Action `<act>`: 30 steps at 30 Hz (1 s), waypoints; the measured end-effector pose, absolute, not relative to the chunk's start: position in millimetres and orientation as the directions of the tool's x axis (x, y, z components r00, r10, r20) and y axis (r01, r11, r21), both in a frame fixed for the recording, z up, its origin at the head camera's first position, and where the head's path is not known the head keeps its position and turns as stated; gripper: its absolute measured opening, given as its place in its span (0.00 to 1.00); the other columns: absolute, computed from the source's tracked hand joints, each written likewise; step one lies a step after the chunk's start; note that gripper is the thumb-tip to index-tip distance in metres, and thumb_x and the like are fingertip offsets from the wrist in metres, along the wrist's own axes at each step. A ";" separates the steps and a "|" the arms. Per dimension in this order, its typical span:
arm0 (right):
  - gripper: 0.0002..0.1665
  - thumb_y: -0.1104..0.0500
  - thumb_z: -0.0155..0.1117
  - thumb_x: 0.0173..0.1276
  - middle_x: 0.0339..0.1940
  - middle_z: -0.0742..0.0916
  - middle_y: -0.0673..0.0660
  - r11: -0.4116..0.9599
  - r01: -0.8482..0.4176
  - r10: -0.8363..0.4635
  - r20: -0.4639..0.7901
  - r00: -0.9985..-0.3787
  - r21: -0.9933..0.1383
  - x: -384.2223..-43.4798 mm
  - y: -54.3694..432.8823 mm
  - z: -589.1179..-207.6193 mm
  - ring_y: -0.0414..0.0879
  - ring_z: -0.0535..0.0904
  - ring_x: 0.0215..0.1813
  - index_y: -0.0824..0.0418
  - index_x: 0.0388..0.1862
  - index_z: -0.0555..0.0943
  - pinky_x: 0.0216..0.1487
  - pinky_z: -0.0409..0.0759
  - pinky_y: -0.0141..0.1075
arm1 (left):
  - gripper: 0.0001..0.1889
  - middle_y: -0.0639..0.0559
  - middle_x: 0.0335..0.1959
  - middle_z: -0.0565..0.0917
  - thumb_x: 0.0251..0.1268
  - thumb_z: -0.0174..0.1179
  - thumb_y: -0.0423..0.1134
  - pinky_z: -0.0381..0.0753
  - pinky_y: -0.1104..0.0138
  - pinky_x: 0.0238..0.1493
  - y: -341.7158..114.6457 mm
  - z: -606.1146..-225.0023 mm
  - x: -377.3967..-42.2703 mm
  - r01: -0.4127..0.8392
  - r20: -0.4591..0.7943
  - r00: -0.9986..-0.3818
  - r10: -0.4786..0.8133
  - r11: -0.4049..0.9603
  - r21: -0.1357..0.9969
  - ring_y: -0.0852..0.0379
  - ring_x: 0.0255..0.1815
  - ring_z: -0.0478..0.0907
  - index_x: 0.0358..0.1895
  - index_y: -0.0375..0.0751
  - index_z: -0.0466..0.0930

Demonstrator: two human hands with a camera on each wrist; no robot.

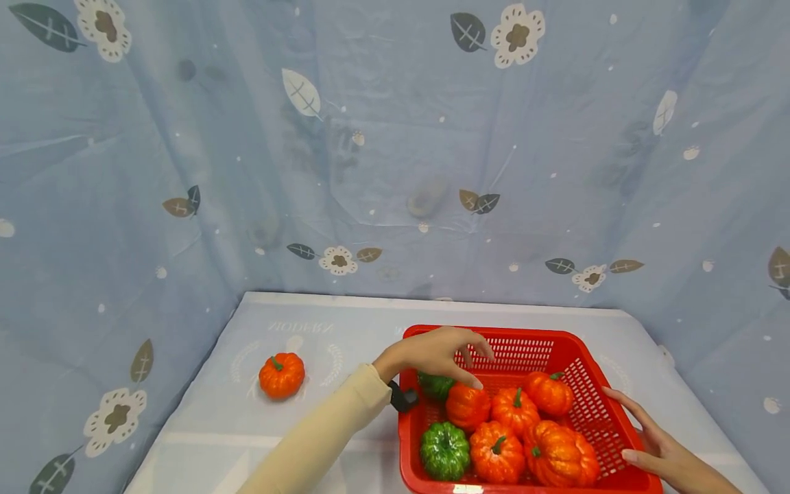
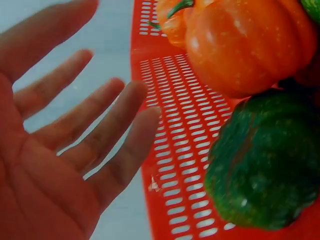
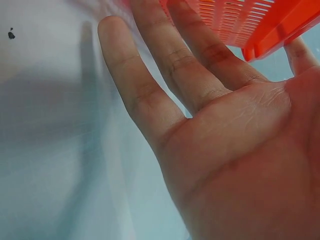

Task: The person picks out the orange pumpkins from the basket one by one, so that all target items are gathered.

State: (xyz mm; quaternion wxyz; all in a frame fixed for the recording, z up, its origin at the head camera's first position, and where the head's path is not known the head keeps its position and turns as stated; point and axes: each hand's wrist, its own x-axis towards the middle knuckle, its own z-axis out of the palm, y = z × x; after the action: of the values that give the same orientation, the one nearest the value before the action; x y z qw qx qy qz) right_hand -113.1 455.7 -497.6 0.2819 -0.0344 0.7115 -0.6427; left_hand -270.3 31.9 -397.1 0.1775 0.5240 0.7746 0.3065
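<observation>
Faint capitals "MODERN" (image 1: 300, 327) on the pale table covering (image 1: 216, 412), left of the basket (image 1: 410, 425).

The left arm (image 1: 321, 429), inside a pale sleeve (image 1: 290, 456), enters from the near side and reaches toward far right. The left hand (image 1: 432, 353) hangs with the palm downward, its fingers (image 2: 105, 125) apart and slightly bent, the thumb (image 1: 464, 376) separate. The right hand (image 1: 666, 446) enters at near right and points left, its fingers (image 3: 135, 75) spread and almost straight, the thumb well apart from them
</observation>
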 end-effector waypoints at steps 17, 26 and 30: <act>0.41 0.55 0.44 0.85 0.68 0.66 0.46 0.134 0.339 -0.420 -0.363 -0.832 -0.931 -112.0 456.6 -499.7 0.55 0.78 0.63 0.11 0.74 0.41 0.55 0.78 0.65 | 0.35 0.59 0.62 0.78 0.52 0.81 0.36 0.71 0.72 0.63 52.4 -413.7 -270.0 0.720 -0.320 -0.261 0.911 0.405 0.564 0.66 0.61 0.73 0.65 0.52 0.78; 0.41 0.53 0.46 0.84 0.76 0.58 0.67 0.169 0.349 -0.374 -0.387 -0.843 -0.922 -112.9 455.3 -501.0 0.56 0.78 0.63 0.11 0.73 0.41 0.55 0.79 0.65 | 0.34 0.63 0.57 0.79 0.51 0.82 0.46 0.72 0.73 0.59 60.6 -417.0 -266.4 0.759 -0.310 -0.327 0.893 0.443 0.477 0.67 0.55 0.74 0.63 0.56 0.78; 0.41 0.54 0.45 0.84 0.73 0.64 0.54 0.144 0.344 -0.399 -0.373 -0.838 -0.928 -112.7 457.2 -501.9 0.56 0.78 0.63 0.11 0.73 0.41 0.55 0.79 0.65 | 0.35 0.62 0.56 0.81 0.51 0.82 0.51 0.74 0.74 0.55 63.0 -421.0 -267.1 0.754 -0.239 -0.360 0.902 0.432 0.495 0.66 0.53 0.75 0.64 0.50 0.79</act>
State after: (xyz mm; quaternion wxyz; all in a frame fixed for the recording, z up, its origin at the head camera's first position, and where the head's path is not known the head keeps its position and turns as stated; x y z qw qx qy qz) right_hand -112.7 457.2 -501.9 0.2843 -0.0195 0.7010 -0.6538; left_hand -267.1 63.0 -421.0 0.2436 0.5106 0.8104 0.1521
